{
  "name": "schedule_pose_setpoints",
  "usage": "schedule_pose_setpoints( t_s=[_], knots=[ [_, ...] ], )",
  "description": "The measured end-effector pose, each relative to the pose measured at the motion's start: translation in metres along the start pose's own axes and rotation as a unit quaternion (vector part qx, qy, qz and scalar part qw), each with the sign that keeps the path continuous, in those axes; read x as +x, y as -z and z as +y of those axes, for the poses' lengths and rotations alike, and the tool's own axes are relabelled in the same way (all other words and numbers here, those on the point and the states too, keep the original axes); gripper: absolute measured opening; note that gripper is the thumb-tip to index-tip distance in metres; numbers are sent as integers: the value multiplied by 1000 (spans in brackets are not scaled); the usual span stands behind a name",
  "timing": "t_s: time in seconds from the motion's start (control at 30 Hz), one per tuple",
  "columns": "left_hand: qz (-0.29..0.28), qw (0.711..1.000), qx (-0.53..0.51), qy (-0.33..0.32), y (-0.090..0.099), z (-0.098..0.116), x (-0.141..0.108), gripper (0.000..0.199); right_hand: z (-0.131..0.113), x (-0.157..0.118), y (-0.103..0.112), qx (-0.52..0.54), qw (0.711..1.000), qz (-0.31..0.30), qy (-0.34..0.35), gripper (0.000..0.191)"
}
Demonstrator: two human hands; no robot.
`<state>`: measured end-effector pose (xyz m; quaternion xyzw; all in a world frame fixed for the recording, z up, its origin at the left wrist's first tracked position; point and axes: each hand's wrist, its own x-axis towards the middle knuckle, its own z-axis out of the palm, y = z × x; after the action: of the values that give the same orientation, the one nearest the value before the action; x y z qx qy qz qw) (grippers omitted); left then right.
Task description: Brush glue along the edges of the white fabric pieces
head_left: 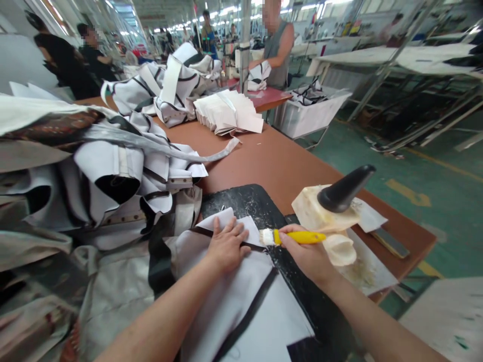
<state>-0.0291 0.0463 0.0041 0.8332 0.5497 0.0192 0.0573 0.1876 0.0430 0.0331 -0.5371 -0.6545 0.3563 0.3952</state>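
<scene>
No text, label, brand or number can be read anywhere in this view. The yellow-handled brush shows no marking, and neither do the white fabric pieces or the black mat on the surface. The yellow paint on the green floor forms only a faded shape, not legible characters.

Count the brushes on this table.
1. The brush, yellow-handled, is in the right hand, its bristles by the white piece that the left hand presses flat. The fabric piles could hide others.
</scene>
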Motion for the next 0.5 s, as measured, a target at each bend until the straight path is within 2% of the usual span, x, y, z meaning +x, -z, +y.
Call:
schedule_pose_setpoints(
  t_s=[0.07,0.13,0.23,0.3,0.4,0.5],
  knots=[
    [5,1000,-13,3,-1,-3,1,42,3,23,-12,-12,999,-35,-6,18],
    [8,1000,-22,6,0,-5,0,42,5,52,-29,-24,999,-43,-5,18],
    [11,1000,-23,5,-2,-6,-1,41,6,94,-54,-30,999,-19,-6,20],
    [11,1000,-22,5,-3,-7,-2,41,5,108,-64,-30,1000,-3,-6,20],
    [13,999,-31,7,-5,-10,-3,41,5,93,-60,-37,999,9,-12,19],
    [18,999,-42,8,-7,-12,-3,41,5,44,-36,-63,996,-41,-38,18]
  ],
)
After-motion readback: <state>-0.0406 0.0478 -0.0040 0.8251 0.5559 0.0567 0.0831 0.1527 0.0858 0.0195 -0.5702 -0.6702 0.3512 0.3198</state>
